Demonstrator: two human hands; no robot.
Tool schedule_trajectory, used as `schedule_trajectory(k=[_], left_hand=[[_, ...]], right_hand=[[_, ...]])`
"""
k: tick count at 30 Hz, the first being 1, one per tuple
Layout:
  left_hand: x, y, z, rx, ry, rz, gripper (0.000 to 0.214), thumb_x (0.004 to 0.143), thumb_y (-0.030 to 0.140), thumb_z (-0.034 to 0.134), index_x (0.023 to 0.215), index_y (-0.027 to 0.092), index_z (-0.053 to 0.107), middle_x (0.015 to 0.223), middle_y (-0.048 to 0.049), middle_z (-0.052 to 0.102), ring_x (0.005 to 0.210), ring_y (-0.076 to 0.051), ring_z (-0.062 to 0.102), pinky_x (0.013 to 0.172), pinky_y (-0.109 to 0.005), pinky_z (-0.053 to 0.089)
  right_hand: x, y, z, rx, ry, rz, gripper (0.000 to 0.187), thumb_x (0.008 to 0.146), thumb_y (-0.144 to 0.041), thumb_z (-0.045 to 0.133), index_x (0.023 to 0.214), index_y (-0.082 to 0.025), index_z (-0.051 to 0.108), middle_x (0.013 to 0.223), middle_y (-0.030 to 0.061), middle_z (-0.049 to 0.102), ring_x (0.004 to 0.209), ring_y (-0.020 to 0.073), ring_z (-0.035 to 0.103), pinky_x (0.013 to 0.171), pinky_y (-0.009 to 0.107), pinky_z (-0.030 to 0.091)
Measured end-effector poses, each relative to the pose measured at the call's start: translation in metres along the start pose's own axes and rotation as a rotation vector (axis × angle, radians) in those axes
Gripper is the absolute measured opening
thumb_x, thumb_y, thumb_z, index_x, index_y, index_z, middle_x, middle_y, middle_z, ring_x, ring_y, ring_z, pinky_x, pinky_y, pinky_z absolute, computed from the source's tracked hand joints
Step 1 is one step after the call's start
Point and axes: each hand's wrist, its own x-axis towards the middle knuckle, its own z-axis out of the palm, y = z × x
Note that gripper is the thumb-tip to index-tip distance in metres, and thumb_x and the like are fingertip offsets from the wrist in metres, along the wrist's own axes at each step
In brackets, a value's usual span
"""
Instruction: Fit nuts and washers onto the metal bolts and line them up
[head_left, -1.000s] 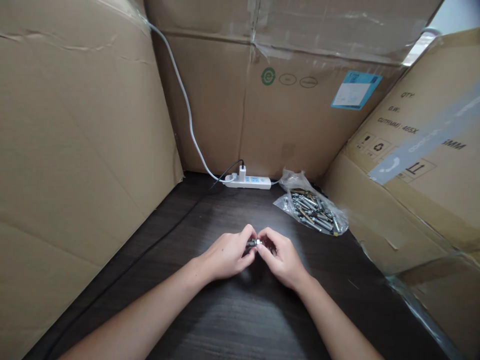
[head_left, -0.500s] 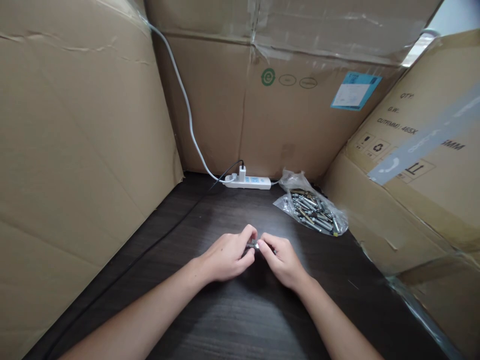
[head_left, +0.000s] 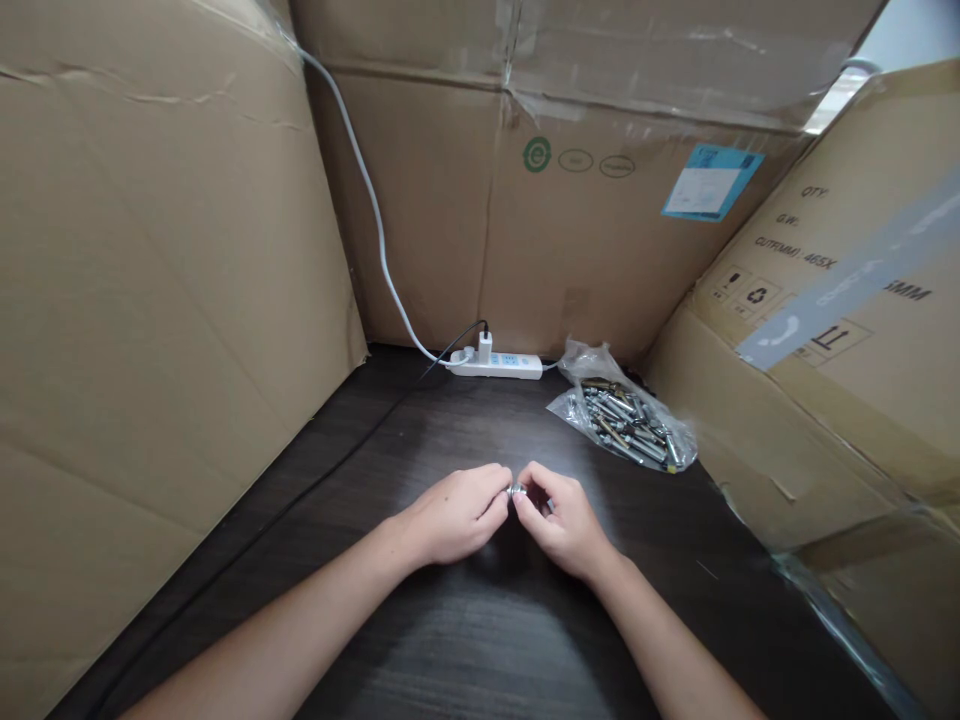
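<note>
Above the dark wooden tabletop (head_left: 480,640), the left hand (head_left: 454,515) and right hand (head_left: 566,520) meet, fingers pinched narrow on one small silvery metal fastener (head_left: 516,491), seemingly mid-threading and needing fine control.

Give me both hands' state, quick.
Left hand: closed, pinching the small metal part.
Right hand: closed, pinching the same part from the other side.

Single view, 1 camera worn on the person's head, facing forward and down onto a dark tabletop (head_left: 465,640). It is near. Both forearms enter from the lower edge, and the left hand (head_left: 450,515) and right hand (head_left: 566,520) meet on a small metal part (head_left: 516,491) at lower centre. Cardboard walls (head_left: 150,300) close the left, top and right of the frame.
</note>
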Motion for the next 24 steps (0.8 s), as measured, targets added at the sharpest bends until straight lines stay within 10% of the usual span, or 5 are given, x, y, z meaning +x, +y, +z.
schedule_trajectory(k=[9,24], left_hand=[[0.0006,-0.0002,0.0009,0.023,0.013,0.098,0.015,0.091,0.022,0.035,0.088,0.019,0.049,0.087,-0.0018,0.058,0.078,-0.015,0.054,0.069,-0.024,0.039],[0.0012,-0.0012,0.0018,0.048,0.022,0.080,0.014,0.090,0.023,0.037,0.080,0.019,0.046,0.078,0.0007,0.056,0.067,-0.013,0.050,0.062,-0.023,0.034]], right_hand=[[0.0011,0.0051,-0.0014,-0.021,0.010,0.033,0.040,0.090,-0.032,0.037,0.052,-0.018,0.039,0.049,-0.0033,0.041,0.047,0.0090,0.038,0.049,0.023,0.028],[0.0007,0.0020,-0.0040,-0.036,0.071,0.027,0.028,0.088,-0.032,0.042,0.064,-0.018,0.048,0.057,-0.0030,0.047,0.052,0.0100,0.043,0.053,0.022,0.030]])
